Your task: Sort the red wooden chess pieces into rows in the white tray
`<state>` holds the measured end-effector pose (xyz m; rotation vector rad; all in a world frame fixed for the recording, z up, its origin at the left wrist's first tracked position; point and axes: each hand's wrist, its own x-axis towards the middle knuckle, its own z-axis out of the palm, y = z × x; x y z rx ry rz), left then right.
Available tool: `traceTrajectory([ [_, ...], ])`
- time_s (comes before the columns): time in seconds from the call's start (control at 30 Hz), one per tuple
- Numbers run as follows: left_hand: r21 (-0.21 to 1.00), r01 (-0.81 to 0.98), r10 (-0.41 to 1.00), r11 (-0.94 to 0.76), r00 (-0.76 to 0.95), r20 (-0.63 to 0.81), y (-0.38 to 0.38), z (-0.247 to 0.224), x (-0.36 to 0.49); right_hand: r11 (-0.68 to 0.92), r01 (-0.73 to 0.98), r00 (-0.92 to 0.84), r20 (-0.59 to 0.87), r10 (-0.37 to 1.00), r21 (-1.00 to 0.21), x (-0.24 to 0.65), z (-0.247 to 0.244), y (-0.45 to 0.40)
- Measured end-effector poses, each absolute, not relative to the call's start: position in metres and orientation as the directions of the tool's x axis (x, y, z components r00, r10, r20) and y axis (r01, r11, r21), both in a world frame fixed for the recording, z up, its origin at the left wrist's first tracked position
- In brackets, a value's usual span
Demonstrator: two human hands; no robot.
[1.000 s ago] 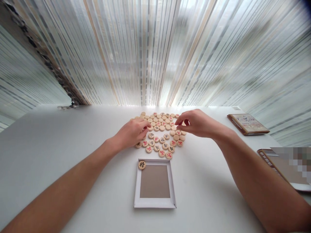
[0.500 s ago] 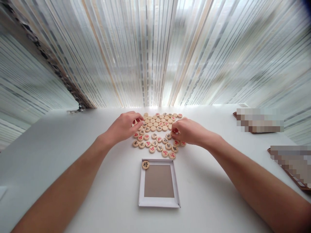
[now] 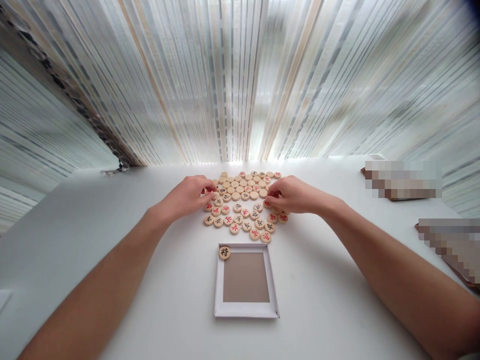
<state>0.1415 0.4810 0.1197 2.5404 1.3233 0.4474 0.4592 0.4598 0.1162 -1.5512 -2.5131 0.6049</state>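
Note:
Round wooden Chinese chess pieces (image 3: pixel 245 212) lie spread over the white table, some showing red or black characters and others blank side up. At the left edge of the spread, my left hand (image 3: pixel 191 196) is closed, its thumb and fingers pinched at a piece that they partly cover. My right hand (image 3: pixel 290 195) is at the right edge, fingers curled and pinched on a red-marked piece mostly hidden beneath the fingertips. Closer to me lies a shallow white box lid (image 3: pixel 246 310) with a grey-brown floor. One black-marked piece (image 3: pixel 224 252) rests in its far left corner.
Striped curtains (image 3: pixel 240 80) hang behind the table's far edge, with a beaded strand (image 3: pixel 75 95) on the left. Two brown-edged flat objects, partly blurred out, lie on the right: one farther off (image 3: pixel 401 187), one nearer (image 3: pixel 450 250).
My left hand's fingers have moved slightly toward me and closed at the left edge pieces. My right hand has shifted a little, uncovering a black-marked piece beside it. The box lid stays put.

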Motion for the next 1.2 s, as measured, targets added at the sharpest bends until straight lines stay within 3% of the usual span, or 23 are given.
traceTrajectory([
  [0.3,0.303,0.777,0.828,-0.552,0.553,0.091,0.479,0.113,0.145,0.355,0.845,-0.449,-0.169,0.878,-0.4,0.468,0.13,0.458],
  [0.87,0.266,0.793,0.834,-0.548,0.543,0.099,0.477,0.106,0.157,0.351,0.912,-0.398,-0.248,0.883,-0.211,0.449,0.138,0.436],
  [1.2,0.399,0.77,0.859,-0.498,0.5,0.108,0.478,0.108,0.155,0.361,0.869,-0.462,-0.293,0.837,-0.339,0.459,0.141,0.444],
])
